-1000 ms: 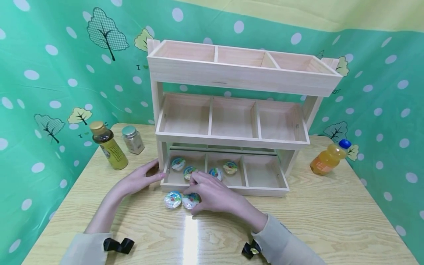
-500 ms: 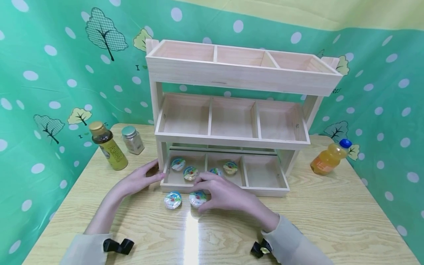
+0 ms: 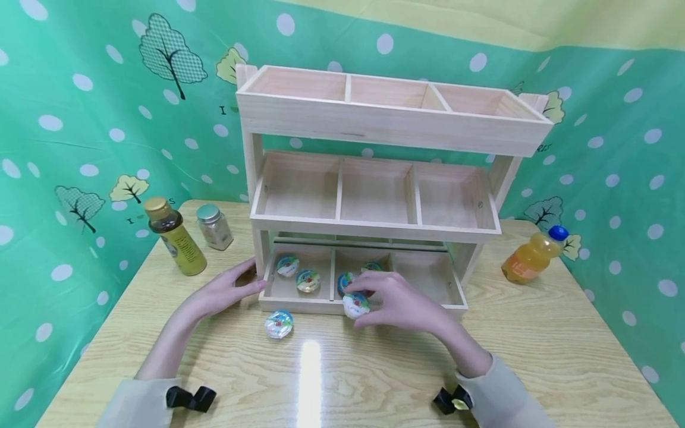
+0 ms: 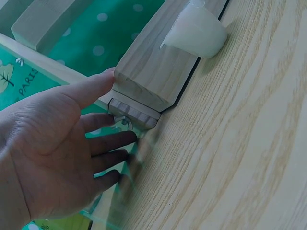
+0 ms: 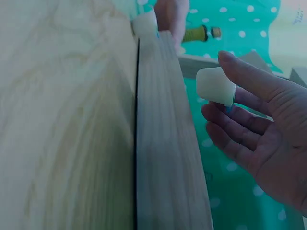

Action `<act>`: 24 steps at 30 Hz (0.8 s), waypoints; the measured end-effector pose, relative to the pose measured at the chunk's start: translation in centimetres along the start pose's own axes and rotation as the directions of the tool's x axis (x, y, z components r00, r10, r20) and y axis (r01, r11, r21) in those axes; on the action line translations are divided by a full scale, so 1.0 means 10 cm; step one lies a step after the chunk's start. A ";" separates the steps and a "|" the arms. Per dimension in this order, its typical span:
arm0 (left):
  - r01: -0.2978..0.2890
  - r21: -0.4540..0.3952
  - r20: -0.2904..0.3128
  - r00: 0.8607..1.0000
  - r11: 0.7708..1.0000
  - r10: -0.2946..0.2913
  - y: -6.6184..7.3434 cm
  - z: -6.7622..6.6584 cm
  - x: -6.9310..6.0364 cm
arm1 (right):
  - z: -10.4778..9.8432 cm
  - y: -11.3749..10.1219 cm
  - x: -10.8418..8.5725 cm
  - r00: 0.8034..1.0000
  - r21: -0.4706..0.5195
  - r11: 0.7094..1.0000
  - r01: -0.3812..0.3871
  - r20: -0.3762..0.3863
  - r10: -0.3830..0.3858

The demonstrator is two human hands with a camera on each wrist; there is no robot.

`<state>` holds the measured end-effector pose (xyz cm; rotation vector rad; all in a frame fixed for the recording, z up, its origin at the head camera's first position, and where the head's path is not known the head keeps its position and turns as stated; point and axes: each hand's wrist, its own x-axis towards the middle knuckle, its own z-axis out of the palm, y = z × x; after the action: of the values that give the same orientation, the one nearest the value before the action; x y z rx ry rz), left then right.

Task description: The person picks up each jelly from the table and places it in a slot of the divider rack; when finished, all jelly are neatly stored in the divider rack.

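My right hand pinches a small foil-lidded jelly cup at the front edge of the rack's bottom tier. In the right wrist view the cup's white body sits between thumb and fingers, raised above the front board. My left hand rests against the left end of the wooden rack; the left wrist view shows its thumb on the board's corner, fingers extended. Another jelly cup lies on the table before the rack. Two cups, one of them this cup, lie in the bottom left compartment; two more are partly hidden in the middle one.
A green-yellow bottle and a teal-capped jar stand left of the rack. To its right is an orange drink bottle with a blue cap. The rack's upper tiers have three compartments each. A patterned curtain hangs behind.
My right hand has picked the jelly cup up from the table and carried it right and upward to the bottom tier's middle compartment. My left hand has stayed at the rack's end.
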<state>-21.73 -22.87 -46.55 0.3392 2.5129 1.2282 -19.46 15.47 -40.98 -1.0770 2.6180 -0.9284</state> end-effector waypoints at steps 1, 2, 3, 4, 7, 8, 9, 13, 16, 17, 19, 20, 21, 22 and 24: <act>0.001 -0.001 0.000 1.000 1.000 -0.001 0.00 0.00 0.00 | -0.03 0.02 -0.02 1.000 -0.003 1.000 -0.006 -0.018 0.006; 0.001 -0.003 0.001 1.000 1.000 -0.001 0.00 0.00 0.00 | -0.06 0.04 -0.04 0.999 -0.006 1.000 -0.010 -0.037 0.010; 0.000 -0.004 0.000 1.000 1.000 0.000 0.01 0.00 0.00 | -0.09 0.07 -0.06 0.998 -0.003 1.000 -0.018 -0.053 0.018; 0.000 -0.004 0.000 1.000 1.000 0.000 0.01 0.01 0.00 | -0.12 0.09 -0.08 0.997 -0.001 1.000 -0.026 -0.071 0.025; -0.003 -0.005 0.001 1.000 1.000 0.003 0.00 0.01 0.01 | -0.20 0.17 -0.15 0.991 0.009 0.998 -0.059 -0.118 0.060; -0.006 -0.006 0.002 1.000 1.000 0.006 0.00 0.01 0.01 | -0.23 0.20 -0.17 0.988 0.004 0.997 -0.072 -0.134 0.072; -0.007 -0.004 0.002 1.000 1.000 0.007 0.00 0.01 0.01 | -0.25 0.23 -0.18 0.986 -0.008 0.997 -0.082 -0.149 0.080; -0.002 -0.007 0.002 1.000 1.000 0.002 0.00 -0.01 0.00 | -0.35 0.33 -0.22 0.975 -0.050 0.991 -0.122 -0.195 0.110; 0.002 -0.005 0.001 1.000 1.000 -0.002 0.00 -0.01 0.00 | -0.41 0.42 -0.24 0.970 -0.056 0.987 -0.151 -0.200 0.137; 0.001 -0.002 0.002 1.000 1.000 -0.001 -0.01 -0.01 0.00 | -0.43 0.45 -0.24 0.969 -0.055 0.985 -0.163 -0.199 0.150; -0.001 0.000 0.003 1.000 1.000 0.001 -0.01 -0.01 0.01 | -0.47 0.51 -0.25 0.965 -0.044 0.981 -0.189 -0.193 0.177; 0.000 0.001 0.004 1.000 1.000 0.000 -0.01 -0.01 0.01 | -0.49 0.54 -0.26 0.963 -0.043 0.979 -0.202 -0.191 0.190; 0.002 -0.001 0.004 1.000 1.000 -0.002 -0.01 -0.01 0.01 | -0.50 0.56 -0.26 0.960 -0.037 0.976 -0.216 -0.188 0.205; 0.004 0.000 0.005 1.000 1.000 -0.004 -0.01 -0.01 0.01 | -0.52 0.59 -0.26 0.957 -0.031 0.973 -0.230 -0.187 0.220; 0.005 0.001 0.005 1.000 1.000 -0.005 -0.01 0.00 0.01 | -0.54 0.64 -0.27 0.952 -0.027 0.967 -0.254 -0.185 0.245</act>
<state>-21.83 -22.90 -46.59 0.3359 2.5086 1.2230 -23.20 23.43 -40.81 -0.6757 2.8514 -0.9464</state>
